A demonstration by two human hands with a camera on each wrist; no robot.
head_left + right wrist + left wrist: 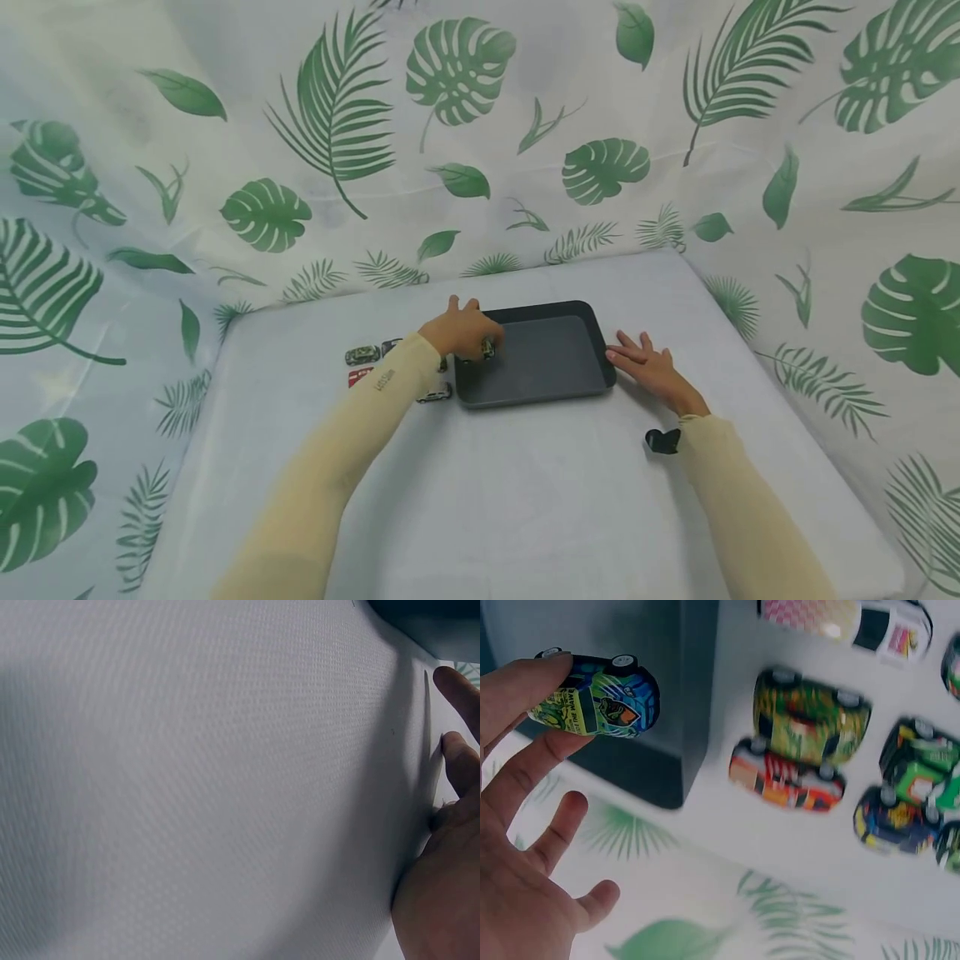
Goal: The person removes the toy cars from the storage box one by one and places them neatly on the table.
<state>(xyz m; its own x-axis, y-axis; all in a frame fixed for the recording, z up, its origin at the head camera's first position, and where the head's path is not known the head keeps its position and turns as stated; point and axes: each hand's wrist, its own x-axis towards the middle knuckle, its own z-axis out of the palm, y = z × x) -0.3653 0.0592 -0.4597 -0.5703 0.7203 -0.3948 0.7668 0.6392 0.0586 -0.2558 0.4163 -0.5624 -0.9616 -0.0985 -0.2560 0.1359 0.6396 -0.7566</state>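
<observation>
My left hand [459, 330] is over the left end of a dark grey rectangular tray [540, 358]. Thumb and finger pinch a small blue, green and yellow toy car [619, 705], while the other fingers stand spread apart. In the left wrist view the car overlaps the tray's inside, near a side wall. At the tray's right side lies my right hand [654, 375], fingers extended, fingertips right at the rim. The right wrist view catches this hand only at its edge, with a tray corner [435, 626] above the fingers.
Left of the tray sit several toy cars, among them a camouflage car [810, 720], an orange-red car [786, 778] and a checkered car [847, 622]. My left forearm hides some from the head view. Leaf-print cloth [450, 217] hangs behind the white-covered table [510, 500].
</observation>
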